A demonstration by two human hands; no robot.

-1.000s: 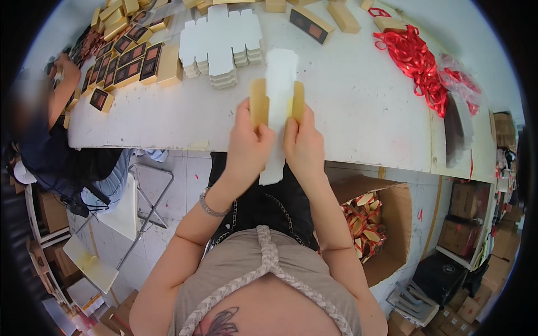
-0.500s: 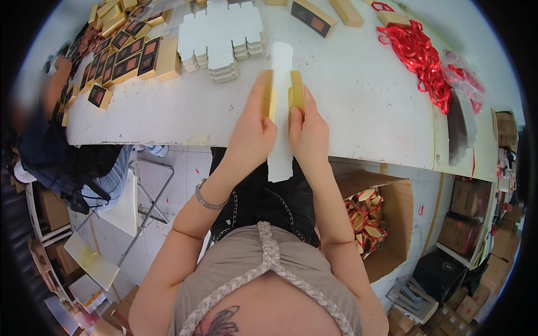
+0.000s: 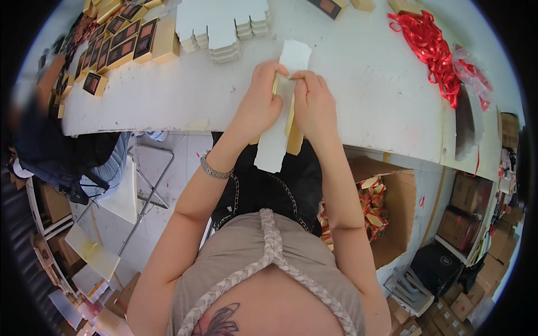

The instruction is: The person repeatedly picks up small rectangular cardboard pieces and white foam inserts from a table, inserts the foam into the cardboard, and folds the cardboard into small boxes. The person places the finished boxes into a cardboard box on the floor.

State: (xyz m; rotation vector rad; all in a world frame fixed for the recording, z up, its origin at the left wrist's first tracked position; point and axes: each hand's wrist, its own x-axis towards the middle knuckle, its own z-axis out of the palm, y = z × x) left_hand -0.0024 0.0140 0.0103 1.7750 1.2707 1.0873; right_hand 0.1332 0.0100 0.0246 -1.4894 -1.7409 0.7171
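A partly folded carton [image 3: 273, 137], white inside and gold outside, lies lengthwise between my hands, its near end reaching past the table's front edge. My left hand [image 3: 262, 98] is closed on its left side wall, fingers bent in at the far part. Opposite it, my right hand [image 3: 315, 106] pinches the right side wall, with the gold outer face showing below the palm. Beyond my fingertips a white end flap sticks out flat. A stack of flat white carton blanks [image 3: 221, 25] sits just beyond my left hand.
Several gold boxes with dark panels [image 3: 120, 50] crowd the table's far left. Red ribbons [image 3: 428, 50] lie heaped at the right beside a clear plastic bag [image 3: 473, 78]. Under the table stands a cardboard box [image 3: 400, 207] of ribboned gold boxes. Another person [image 3: 42, 134] is at the left.
My hands have moved from the carton's middle toward its far end, the fingers now curled inward over it. The carton has tilted slightly, near end to the left. The view has shifted a little.
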